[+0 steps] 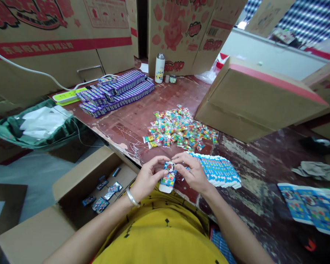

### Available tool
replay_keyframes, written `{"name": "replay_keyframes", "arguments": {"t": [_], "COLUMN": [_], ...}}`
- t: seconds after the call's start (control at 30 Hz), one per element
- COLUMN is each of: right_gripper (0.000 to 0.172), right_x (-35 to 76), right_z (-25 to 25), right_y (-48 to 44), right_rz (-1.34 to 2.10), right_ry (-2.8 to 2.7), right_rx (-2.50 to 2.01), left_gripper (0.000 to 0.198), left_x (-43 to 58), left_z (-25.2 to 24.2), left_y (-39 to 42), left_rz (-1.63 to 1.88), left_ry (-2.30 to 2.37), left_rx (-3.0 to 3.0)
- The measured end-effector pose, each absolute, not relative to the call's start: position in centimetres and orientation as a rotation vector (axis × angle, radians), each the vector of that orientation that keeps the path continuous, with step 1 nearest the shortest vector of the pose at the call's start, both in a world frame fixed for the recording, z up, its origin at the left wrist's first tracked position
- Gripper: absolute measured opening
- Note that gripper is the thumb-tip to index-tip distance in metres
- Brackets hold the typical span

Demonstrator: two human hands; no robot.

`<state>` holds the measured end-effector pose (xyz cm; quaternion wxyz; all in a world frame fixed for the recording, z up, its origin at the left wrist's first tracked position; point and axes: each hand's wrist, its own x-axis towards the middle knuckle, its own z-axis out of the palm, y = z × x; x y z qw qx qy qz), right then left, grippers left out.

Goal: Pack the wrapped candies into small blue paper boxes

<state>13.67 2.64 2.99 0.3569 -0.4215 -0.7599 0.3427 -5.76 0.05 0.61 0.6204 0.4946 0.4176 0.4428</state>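
Observation:
Between both hands, near the table's front edge, is a small blue printed box (167,178) with a white end flap. My left hand (150,174) pinches it by its left side, the thumb across the printed front. My right hand (189,170) has its fingers closed at the box's upper right edge. Right beside my right hand lies a fanned row of flat blue cartons (218,170). Beyond the hands is a heap of small clear candy packets (178,128) with colourful pieces inside.
Purple boxes (118,90) are stacked at the back left, near a white flask (160,68) and a green power strip (68,96). An opened carton (82,194) at lower left holds several small boxes. A large cardboard box (253,99) stands right; more flat cartons (310,207) lie far right.

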Motion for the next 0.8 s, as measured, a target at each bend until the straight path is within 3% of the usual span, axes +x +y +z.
{"name": "replay_keyframes", "arguments": {"t": [0.2,0.37,0.43,0.53,0.57,0.8], "right_gripper": [0.015,0.036,0.031,0.01,0.003,0.024], "right_x": [12.6,11.2,11.5,12.8,13.3,13.8], "right_z": [0.3,-0.5,-0.5,-0.2,0.1,3.4], "right_y": [10.3,14.0,14.1,13.7,13.5,10.5], "right_rz": [0.47,0.291,0.293,0.264,0.271,0.919], "right_ry": [-2.151,-2.394,-2.403,-2.369,-2.306,-1.482], "right_rx": [-1.459,-1.558,-1.554,-1.563,-1.554,-1.252], "left_gripper": [0.032,0.046,0.048,0.033,0.027,0.031], "left_x": [-7.5,-8.9,-9.4,-9.5,-9.4,-6.7], "left_z": [0.4,-0.2,-0.4,-0.9,-1.0,-1.7], "left_y": [1.7,1.9,1.9,2.3,2.4,2.3], "left_rz": [1.004,0.898,0.877,0.863,0.857,0.9], "left_ry": [1.19,1.187,1.173,1.205,1.23,1.185], "left_rx": [1.128,0.982,0.98,1.125,1.189,1.281]}}
